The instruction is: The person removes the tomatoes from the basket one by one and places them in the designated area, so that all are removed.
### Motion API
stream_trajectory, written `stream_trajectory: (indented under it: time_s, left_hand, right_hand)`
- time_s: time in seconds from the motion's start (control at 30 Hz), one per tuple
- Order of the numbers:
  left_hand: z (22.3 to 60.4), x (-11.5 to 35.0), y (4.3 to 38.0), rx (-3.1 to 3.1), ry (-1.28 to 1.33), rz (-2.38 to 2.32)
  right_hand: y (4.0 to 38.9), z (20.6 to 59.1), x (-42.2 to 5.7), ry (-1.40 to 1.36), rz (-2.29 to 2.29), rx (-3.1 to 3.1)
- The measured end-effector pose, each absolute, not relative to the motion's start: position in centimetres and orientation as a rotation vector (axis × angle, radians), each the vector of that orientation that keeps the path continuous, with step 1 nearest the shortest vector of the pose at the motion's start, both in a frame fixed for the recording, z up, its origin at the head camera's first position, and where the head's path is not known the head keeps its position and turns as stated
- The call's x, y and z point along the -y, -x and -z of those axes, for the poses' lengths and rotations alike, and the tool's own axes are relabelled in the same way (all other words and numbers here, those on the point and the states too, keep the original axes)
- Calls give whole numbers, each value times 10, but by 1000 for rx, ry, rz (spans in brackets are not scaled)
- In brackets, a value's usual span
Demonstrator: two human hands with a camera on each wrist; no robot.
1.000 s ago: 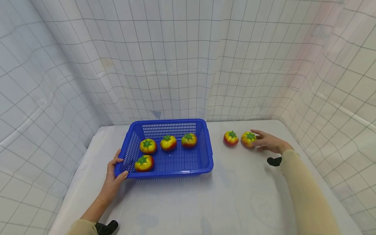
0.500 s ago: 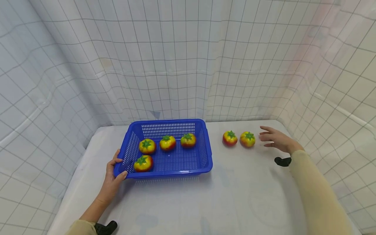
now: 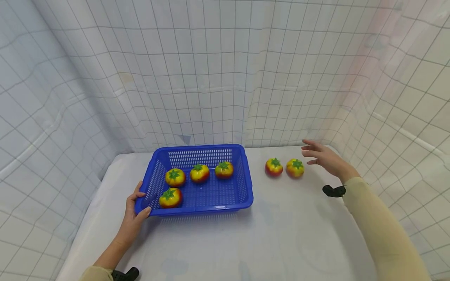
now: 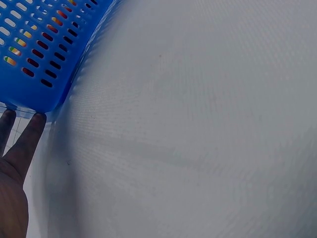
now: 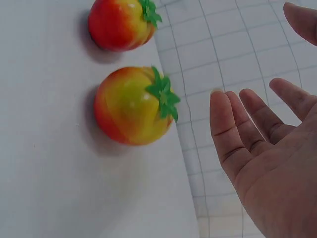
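Two fruits: uncollected on desk
Right hand: spread, withdrawn from nearer fruit
Left hand: pinching basket corner

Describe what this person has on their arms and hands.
Both arms wear long, plain, pale yellow sleeves, the left sleeve showing only at the picture's edge, the right sleeve much more. A small black device with a rounded end sits at each wrist, left and right. The left hand and right hand are gloveless. No cables show.
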State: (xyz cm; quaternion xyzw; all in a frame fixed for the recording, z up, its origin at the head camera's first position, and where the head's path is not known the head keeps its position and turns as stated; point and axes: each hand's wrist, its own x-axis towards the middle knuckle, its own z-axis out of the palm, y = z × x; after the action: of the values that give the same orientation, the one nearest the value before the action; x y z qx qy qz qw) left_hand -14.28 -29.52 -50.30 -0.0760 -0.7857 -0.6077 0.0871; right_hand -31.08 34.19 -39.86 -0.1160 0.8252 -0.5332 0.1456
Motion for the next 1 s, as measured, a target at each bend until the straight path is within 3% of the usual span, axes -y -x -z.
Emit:
stream_trajectory:
  time_s: [1.0]
  left_hand:
    - [504,296,144,2329,213,1823]
  right_hand:
    - [301,357,-146,815,1211,-2228]
